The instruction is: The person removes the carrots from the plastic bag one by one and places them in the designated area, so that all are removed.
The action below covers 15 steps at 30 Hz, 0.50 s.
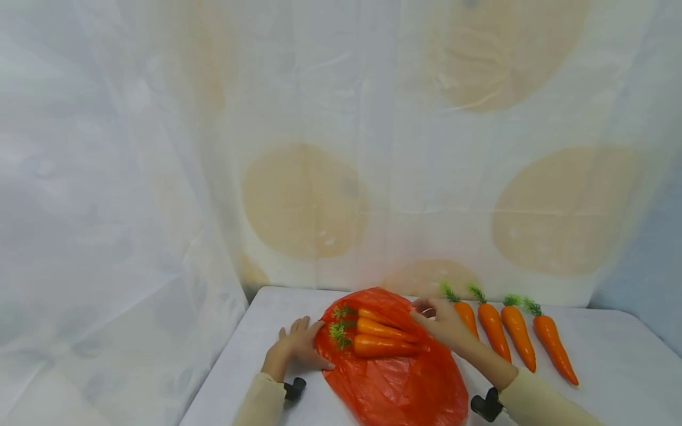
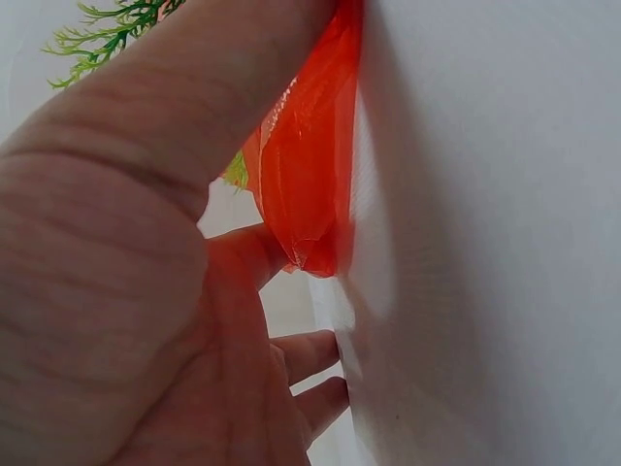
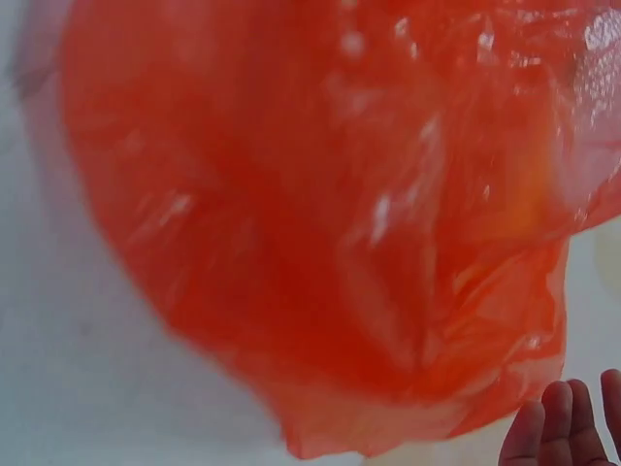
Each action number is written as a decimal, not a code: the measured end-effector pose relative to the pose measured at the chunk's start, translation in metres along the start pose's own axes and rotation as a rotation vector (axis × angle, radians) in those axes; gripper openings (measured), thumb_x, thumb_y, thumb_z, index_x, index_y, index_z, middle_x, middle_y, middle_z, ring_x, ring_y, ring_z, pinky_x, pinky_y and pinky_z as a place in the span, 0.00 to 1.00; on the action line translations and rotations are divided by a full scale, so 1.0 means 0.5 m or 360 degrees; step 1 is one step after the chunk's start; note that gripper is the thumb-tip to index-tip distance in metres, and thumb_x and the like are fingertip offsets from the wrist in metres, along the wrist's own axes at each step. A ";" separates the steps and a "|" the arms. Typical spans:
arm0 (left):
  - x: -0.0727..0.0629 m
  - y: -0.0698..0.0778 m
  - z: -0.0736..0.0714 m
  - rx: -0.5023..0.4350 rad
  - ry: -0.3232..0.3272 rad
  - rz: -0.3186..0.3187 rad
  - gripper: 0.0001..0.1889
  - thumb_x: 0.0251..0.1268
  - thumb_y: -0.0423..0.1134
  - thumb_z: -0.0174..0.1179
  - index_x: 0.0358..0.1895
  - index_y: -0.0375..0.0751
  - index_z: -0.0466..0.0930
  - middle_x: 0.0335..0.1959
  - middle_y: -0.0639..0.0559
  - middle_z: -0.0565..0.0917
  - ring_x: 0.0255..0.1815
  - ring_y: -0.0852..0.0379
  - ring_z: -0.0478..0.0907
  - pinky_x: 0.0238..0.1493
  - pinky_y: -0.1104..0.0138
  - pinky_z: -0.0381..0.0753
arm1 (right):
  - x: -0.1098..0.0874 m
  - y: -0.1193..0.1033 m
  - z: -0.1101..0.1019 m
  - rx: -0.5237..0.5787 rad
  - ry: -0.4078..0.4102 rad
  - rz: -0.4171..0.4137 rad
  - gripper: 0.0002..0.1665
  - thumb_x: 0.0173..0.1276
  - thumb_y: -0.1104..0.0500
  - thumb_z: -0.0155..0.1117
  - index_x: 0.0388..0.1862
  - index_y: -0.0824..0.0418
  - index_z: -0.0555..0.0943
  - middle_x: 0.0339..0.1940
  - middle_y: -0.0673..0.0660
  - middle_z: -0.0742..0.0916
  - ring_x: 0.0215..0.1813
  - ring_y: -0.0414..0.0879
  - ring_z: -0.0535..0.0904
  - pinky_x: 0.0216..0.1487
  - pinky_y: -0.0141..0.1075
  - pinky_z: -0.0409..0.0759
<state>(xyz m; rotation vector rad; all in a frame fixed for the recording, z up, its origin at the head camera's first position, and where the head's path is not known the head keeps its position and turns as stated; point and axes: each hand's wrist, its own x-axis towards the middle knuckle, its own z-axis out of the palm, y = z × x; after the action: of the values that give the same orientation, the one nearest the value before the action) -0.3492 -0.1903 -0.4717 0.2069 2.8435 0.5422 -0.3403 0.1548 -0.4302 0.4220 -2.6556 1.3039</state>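
Note:
A red plastic bag (image 1: 394, 384) is spread on the table. Several orange carrots (image 1: 380, 346) with green leafy tops lie together in its mouth, tops to the left. At the bag's left edge my left hand (image 1: 301, 343) has its fingers extended, index finger and thumb against the plastic; the left wrist view shows a fingertip touching the red film (image 2: 315, 184). My right hand (image 1: 439, 319) is at the bag's upper right edge, fingers bent toward the thumb in the head view. Its fingertips (image 3: 557, 413) show beside the bag's rim in the right wrist view.
To the right of the bag, several more carrots (image 1: 515, 337) lie in a row, tops toward the back. The white table (image 1: 613, 355) ends at a hanging sheet (image 1: 426, 207) with pale orange round patches, and another sheet (image 1: 122, 266) hangs on the left.

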 end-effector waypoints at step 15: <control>0.000 0.001 0.002 -0.0011 -0.0003 -0.0014 0.54 0.40 0.65 0.75 0.74 0.50 0.63 0.78 0.35 0.55 0.78 0.34 0.50 0.72 0.30 0.41 | -0.004 -0.015 0.047 0.0022 -0.0178 -0.0148 0.18 0.68 0.54 0.67 0.50 0.65 0.80 0.42 0.54 0.85 0.43 0.46 0.80 0.44 0.32 0.81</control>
<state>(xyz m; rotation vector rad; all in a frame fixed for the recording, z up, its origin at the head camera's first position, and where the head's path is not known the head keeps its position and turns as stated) -0.3490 -0.1893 -0.4722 0.1935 2.8389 0.5496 -0.3365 0.1323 -0.4396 0.6296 -2.6815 1.3081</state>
